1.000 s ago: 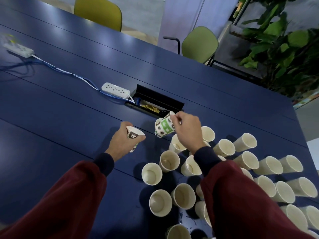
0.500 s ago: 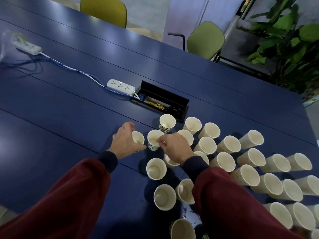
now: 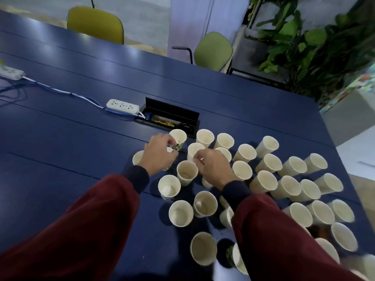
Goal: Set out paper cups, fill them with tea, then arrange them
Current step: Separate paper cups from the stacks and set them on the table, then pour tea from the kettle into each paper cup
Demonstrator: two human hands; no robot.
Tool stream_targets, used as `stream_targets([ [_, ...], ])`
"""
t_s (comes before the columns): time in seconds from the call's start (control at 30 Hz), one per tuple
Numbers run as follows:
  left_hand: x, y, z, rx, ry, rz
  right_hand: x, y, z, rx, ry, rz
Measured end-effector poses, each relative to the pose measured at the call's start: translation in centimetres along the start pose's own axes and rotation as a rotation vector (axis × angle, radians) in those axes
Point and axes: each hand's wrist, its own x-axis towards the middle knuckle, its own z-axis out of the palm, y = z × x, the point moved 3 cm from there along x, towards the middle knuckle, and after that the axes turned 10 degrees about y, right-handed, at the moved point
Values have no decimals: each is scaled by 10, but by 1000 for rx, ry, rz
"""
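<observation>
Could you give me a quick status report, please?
Left hand grips a green-printed paper cup. Right hand touches the rim of a white paper cup, grip unclear. Other upright cups crowd both hands.

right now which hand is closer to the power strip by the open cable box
Left. The left hand is toward the camera and right of the power strip; the right hand lies further right and nearer the camera.

Matt paper cups stand on a smooth, slightly glossy blue table beside a white plastic power strip.
</observation>
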Motion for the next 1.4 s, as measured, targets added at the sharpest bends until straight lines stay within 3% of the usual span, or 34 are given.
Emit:
stream_targets([
  [0.33,-38,95,62,-63,-150,181,-78,71,-69,-16,145,116],
  [0.67,-121,216,153,-146,-286,243,-190,175,-158,-35,251,270],
  [0.93,-184,306,226,-197,-442,323,-272,263,-214,-98,272,452],
  [1.23,-181,387,305,-232,-577,457,-333,357,-269,-76,482,713],
  [1.4,-192,433,346,-221,-699,569,-370,402,-289,-107,499,882],
])
